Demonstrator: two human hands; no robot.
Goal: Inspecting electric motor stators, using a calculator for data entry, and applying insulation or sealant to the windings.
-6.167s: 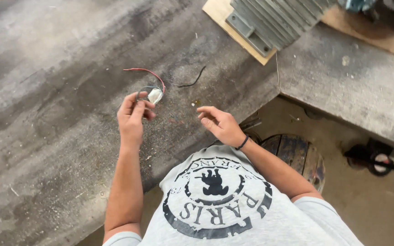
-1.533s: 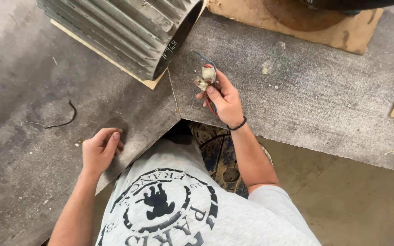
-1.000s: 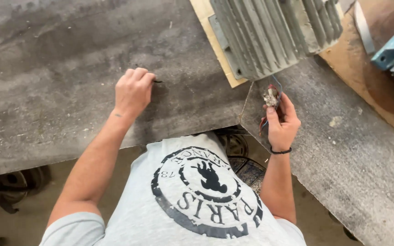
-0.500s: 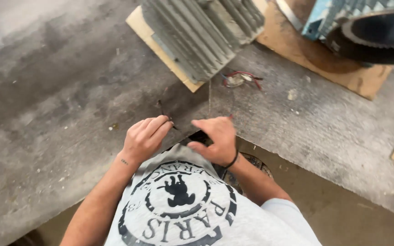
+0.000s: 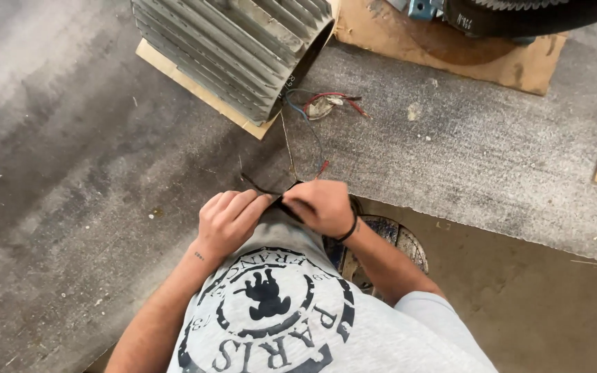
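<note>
A black wire (image 5: 260, 188) is pinched between left hand (image 5: 228, 222) and right hand (image 5: 324, 206) at frame centre. It is stretched roughly left-right across the table (image 5: 70, 173) edge, equally near both.

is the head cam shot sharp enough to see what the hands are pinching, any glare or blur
Head view: soft, even light, no glare and no hard shadows; the grey workbench and finned motor housing are fairly sharp. The left hand and right hand meet on a thin black wire, mostly hidden by the fingers. The picture's edges look slightly stretched.
</note>
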